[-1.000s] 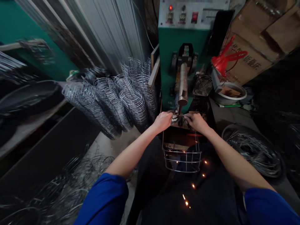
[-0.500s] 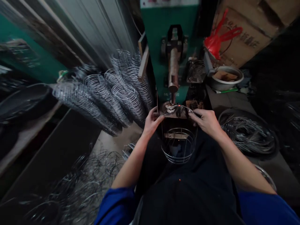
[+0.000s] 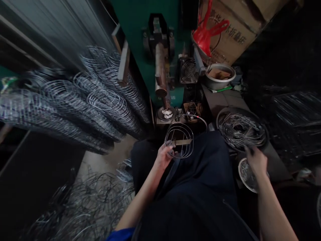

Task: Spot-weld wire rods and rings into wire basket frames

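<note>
In the head view, a wire basket (image 3: 193, 142) of thin, shiny, rounded hoops extends rightward from the left grip (image 3: 164, 155), clasped at its left side. The blurred right grip (image 3: 257, 161) overlaps a pale round bowl (image 3: 239, 170); its hold I cannot tell.

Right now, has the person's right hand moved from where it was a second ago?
Yes. Judged against the green machine, the right hand has moved away, to the person's right and back toward the body, near the small bowl.
</note>
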A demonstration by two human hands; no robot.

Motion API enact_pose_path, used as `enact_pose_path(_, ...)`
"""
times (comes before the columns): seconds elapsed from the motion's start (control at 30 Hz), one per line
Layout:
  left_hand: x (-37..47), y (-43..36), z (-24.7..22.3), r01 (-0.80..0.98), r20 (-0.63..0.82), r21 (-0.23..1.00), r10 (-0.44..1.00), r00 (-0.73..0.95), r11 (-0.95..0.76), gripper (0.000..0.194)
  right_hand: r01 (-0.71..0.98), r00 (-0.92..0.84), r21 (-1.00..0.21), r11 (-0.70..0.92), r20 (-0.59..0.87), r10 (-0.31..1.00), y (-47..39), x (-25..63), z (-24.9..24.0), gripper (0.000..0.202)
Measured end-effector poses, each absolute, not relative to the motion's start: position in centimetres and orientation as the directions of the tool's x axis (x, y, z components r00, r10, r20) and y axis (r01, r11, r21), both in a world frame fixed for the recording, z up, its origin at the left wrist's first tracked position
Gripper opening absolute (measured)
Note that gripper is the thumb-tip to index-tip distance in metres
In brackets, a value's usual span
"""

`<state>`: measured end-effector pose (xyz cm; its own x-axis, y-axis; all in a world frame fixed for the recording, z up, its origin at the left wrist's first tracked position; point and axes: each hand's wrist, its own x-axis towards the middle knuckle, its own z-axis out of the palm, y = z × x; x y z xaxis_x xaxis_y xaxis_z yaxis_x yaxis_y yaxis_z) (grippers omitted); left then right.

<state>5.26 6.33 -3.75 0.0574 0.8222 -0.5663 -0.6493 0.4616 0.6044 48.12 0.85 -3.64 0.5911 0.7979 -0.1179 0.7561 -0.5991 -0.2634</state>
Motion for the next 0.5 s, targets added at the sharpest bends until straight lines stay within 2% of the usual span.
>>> enact_pose_path(0.03, 5.1, 6.3, -4.0, -0.656, -0.577, 0.6, 0.816, 0.041, 0.457, 0.051, 0.701, 0.663, -0.178, -0.691, -0.196, 0.723, -1.4, 50.5, -6.1, 0.033)
enact_pose_path(0.1, 5.0, 6.2, -4.4, -0.676, -0.595, 0.588, 0.804, 0.011, 0.445, 0.049, 0.637, 0.72, -0.09, -0.766, -0.284, 0.633, -5.1, 53.6, -10.3, 0.018)
enact_pose_path(0.17, 5.1, 6.2, -4.6, -0.692, -0.613, 0.574, 0.79, -0.008, 0.438, 0.047, 0.601, 0.737, -0.042, -0.798, -0.356, 0.574, -7.5, 54.5, -13.5, 0.025)
enact_pose_path(0.23, 5.1, 6.2, -4.5, -0.705, -0.629, 0.559, 0.777, -0.018, 0.436, 0.041, 0.599, 0.726, -0.043, -0.8, -0.394, 0.564, -8.4, 54.5, -15.4, 0.029)
enact_pose_path(0.33, 5.0, 6.3, -4.3, -0.718, -0.666, 0.53, 0.746, -0.023, 0.451, 0.026, 0.613, 0.696, -0.082, -0.786, -0.416, 0.586, -8.3, 54.6, -16.8, 0.023)
enact_pose_path(0.5, 4.2, 6.3, -4.0, -0.741, -0.733, 0.46, 0.681, -0.005, 0.489, 0.017, 0.568, 0.757, -0.056, -0.821, -0.356, 0.548, -9.2, 55.8, -18.4, 0.028)
